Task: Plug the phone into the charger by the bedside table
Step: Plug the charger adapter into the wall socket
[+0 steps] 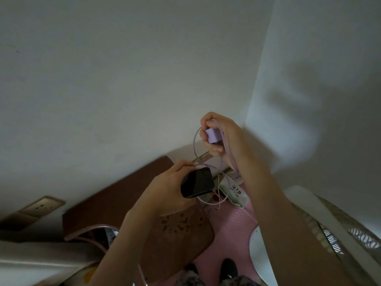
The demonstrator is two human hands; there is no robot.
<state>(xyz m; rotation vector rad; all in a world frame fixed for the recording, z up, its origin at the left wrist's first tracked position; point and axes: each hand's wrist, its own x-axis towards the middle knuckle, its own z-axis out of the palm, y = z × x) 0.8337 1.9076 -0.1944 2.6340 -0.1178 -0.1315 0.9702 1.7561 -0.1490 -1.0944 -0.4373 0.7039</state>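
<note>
Nearest to me, at the bottom edge, I see a dark shoe (228,268) on the pink floor (231,226), with a white fan (321,230) low at my right. Both forearms reach up and forward from there. Below them stands the brown bedside table (144,203), which I will call the bench; its near part carries a patterned patch, and its far corner runs up to the white wall (123,79). My left hand (165,188) has its grip closed around the phone (198,182), a dark handset held tilted in the air above the bench's right edge, screen facing me and unlit. Whether a plug sits in the phone I cannot tell, since its far end lies behind my fingers. Just beyond it a lilac cable (195,141) loops loosely between the two hands, with more slack trailing down toward the floor over a small white packet (235,194) with dark print. Higher and farther off, my right hand (222,137) has its grip closed on the lilac charger block (213,136), fingers curled round it, with the cable running across the back of the hand. On the wall at far left sits a beige wall socket (44,206).
</note>
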